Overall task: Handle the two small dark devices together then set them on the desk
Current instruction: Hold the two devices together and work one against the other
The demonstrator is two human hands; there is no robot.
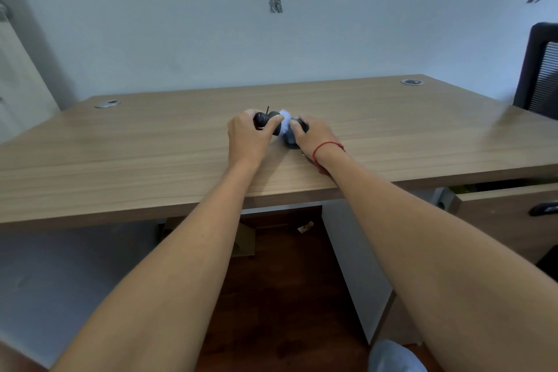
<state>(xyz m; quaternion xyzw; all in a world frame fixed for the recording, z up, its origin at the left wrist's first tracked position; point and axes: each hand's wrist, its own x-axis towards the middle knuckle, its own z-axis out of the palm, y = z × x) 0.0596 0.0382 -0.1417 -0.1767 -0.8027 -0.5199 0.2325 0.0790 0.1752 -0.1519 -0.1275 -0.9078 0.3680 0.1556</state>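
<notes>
Two small dark devices sit close together over the middle of the wooden desk (pixel 151 142). My left hand (pixel 246 139) grips the left dark device (pixel 262 120), which has a thin black stalk sticking up. My right hand (pixel 314 137), with a red string at the wrist, holds the right dark device (pixel 291 136), whose lower edge is at the desk surface. A small white-blue piece (pixel 285 118) shows between the two devices where they meet. Fingers hide much of both devices.
Two metal cable grommets are set in the desk, one at the back left (pixel 107 103) and one at the back right (pixel 411 81). A black mesh chair (pixel 540 69) stands at the right. A drawer unit (pixel 510 214) sits under the desk's right side.
</notes>
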